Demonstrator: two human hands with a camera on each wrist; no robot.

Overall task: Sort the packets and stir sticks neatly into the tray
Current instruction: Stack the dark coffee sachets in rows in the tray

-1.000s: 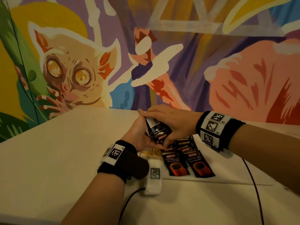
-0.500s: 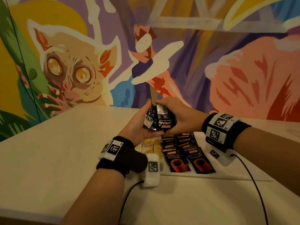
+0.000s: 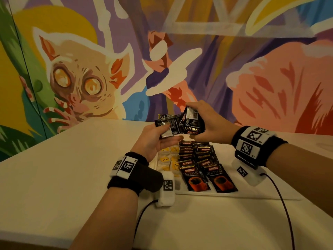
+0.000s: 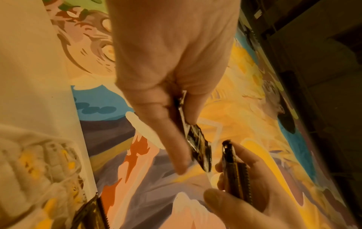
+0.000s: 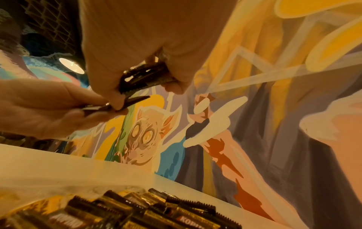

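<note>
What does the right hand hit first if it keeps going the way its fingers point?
Most likely the black coffee sachets fanned in the left hand: the right hand, gripping its own black sachets, points leftward at them, and they look almost touching. Exact depth is unclear.

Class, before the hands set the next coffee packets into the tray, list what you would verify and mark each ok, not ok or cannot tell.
1. Left hand holds its coffee packets firmly: ok.
2. Right hand grips its own packet: ok.
3. Held packets all face the same way: not ok; they are fanned and the right one reads upside down.
4. Coffee rows in the tray are tidy: ok.
5. Tea bags sit apart from the coffee: ok.
6. Stir sticks placed: cannot tell, none in view.
</note>
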